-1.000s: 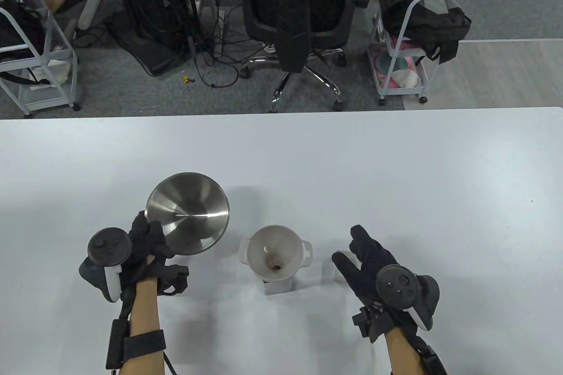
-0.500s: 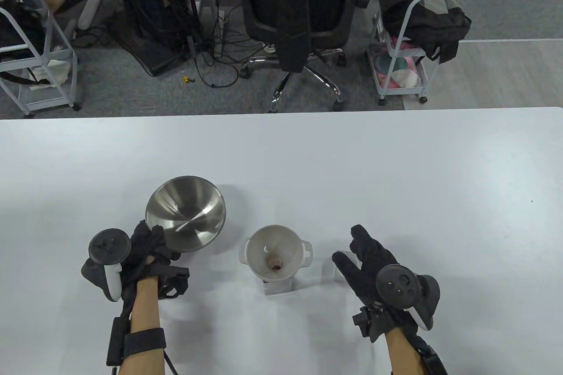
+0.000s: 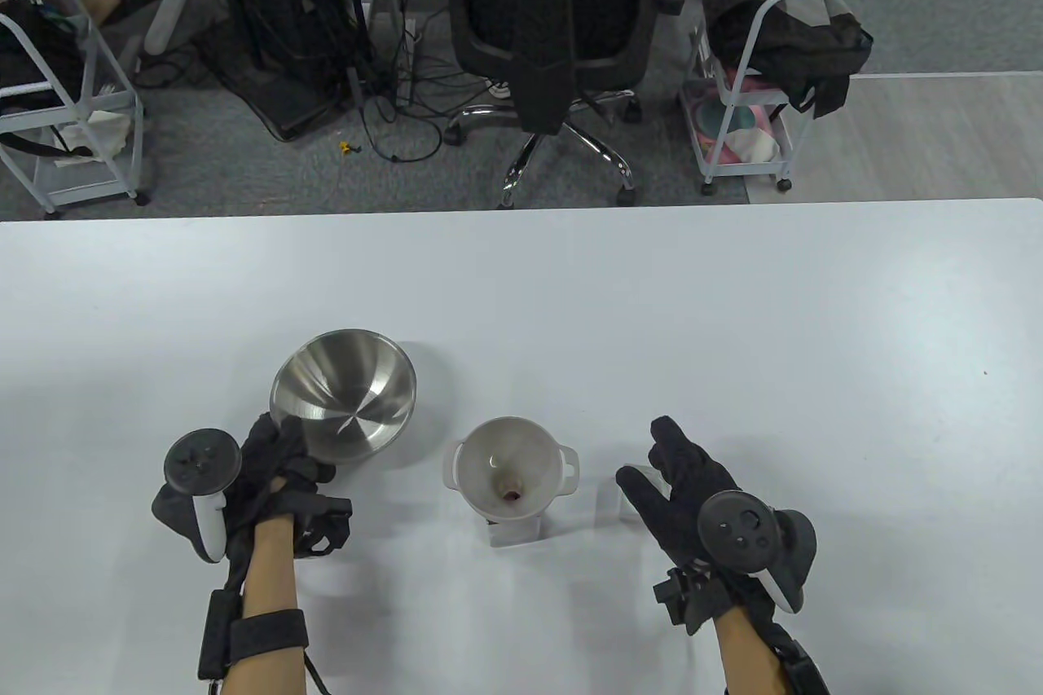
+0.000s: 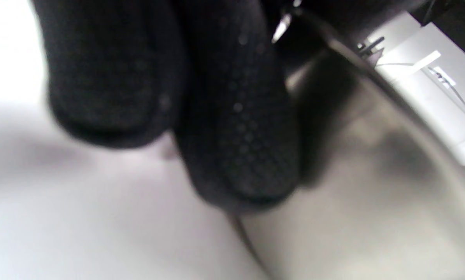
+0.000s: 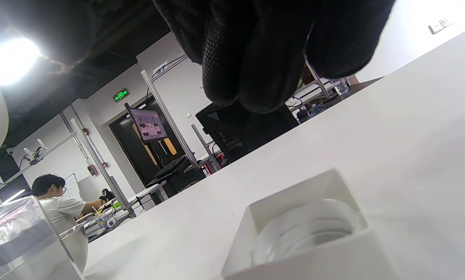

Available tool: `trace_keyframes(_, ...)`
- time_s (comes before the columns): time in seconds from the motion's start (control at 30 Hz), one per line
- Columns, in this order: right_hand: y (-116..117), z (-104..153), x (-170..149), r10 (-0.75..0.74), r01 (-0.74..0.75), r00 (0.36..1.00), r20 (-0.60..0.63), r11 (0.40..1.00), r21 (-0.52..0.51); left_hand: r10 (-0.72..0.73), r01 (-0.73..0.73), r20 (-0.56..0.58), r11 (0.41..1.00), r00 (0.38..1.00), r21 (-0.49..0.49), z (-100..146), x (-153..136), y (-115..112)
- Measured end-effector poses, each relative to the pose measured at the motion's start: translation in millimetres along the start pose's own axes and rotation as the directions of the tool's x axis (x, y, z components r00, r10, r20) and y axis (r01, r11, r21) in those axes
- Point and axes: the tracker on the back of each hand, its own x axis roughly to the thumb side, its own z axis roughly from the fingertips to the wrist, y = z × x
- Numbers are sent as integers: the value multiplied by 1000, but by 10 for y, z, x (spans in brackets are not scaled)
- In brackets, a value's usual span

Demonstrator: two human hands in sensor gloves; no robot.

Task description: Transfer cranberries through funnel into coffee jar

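An empty steel bowl (image 3: pixel 344 395) is low over the table, left of the funnel. My left hand (image 3: pixel 283 444) grips its near rim; in the left wrist view the fingers (image 4: pixel 236 136) lie against the bowl's wall (image 4: pixel 372 202). A white funnel (image 3: pixel 509 460) sits in the clear square coffee jar (image 3: pixel 515 530), with a few dark red cranberries (image 3: pixel 512 494) in its throat. My right hand (image 3: pixel 662 468) is open and holds nothing, to the right of the jar and above a white square lid (image 3: pixel 609 501). The lid (image 5: pixel 306 237) lies open side up in the right wrist view.
The white table (image 3: pixel 733 320) stretches far behind and to the right of the objects. Beyond its far edge are an office chair (image 3: pixel 554 19) and wire carts (image 3: pixel 750 116). The jar's wall (image 5: pixel 18 241) shows at the left of the right wrist view.
My left hand has lowered the bowl toward the table and levelled it a little, slightly away from the funnel. My right hand has not moved.
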Motion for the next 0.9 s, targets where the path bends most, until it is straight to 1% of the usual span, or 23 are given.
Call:
trace_keyframes(0.17, -3, 1, -2, -2, 2, 1000, 0, 1000, -2, -5, 5, 8, 1000, 1000, 6, 0, 1, 16)
trace_keyframes(0.23, -3, 2, -4, -3, 3, 1000, 0, 1000, -2, -10, 9, 17, 1000, 1000, 21, 13, 26, 58)
trace_keyframes(0.43, 1, 3, -5, -5, 5, 1000, 1, 1000, 5, -89, 86, 62, 995, 994, 59, 74, 191, 252)
trace_keyframes(0.47, 1, 4, -5, -5, 5, 1000, 2, 1000, 6, -109, 101, 81, 991, 991, 90, 98, 231, 294)
trace_keyframes(0.53, 1, 4, -4, -4, 4, 1000, 2, 1000, 5, -176, 153, 104, 968, 979, 199, 163, 330, 391)
trace_keyframes(0.6, 1, 5, -5, -5, 5, 1000, 2, 1000, 4, -217, 181, 136, 955, 967, 234, 214, 434, 471)
trace_keyframes(0.7, 4, 6, -5, -3, 3, 1000, 2, 1000, 4, -186, 127, 204, 954, 961, 270, 308, 596, 558)
trace_keyframes(0.8, 6, 6, -5, -4, 4, 1000, 2, 1000, 5, -155, 76, 323, 966, 934, 246, 421, 807, 578)
trace_keyframes(0.83, 6, 5, -4, -3, 3, 1000, 2, 1000, 5, -165, 82, 356, 968, 920, 237, 462, 879, 569)
trace_keyframes(0.87, 8, 4, -4, -1, 1, 1000, 2, 1000, 6, -185, 95, 423, 970, 887, 225, 518, 980, 549)
trace_keyframes(0.9, 9, 5, -5, -1, 1, 1000, 2, 1000, 6, -202, 106, 457, 968, 866, 227, 584, 1082, 522)
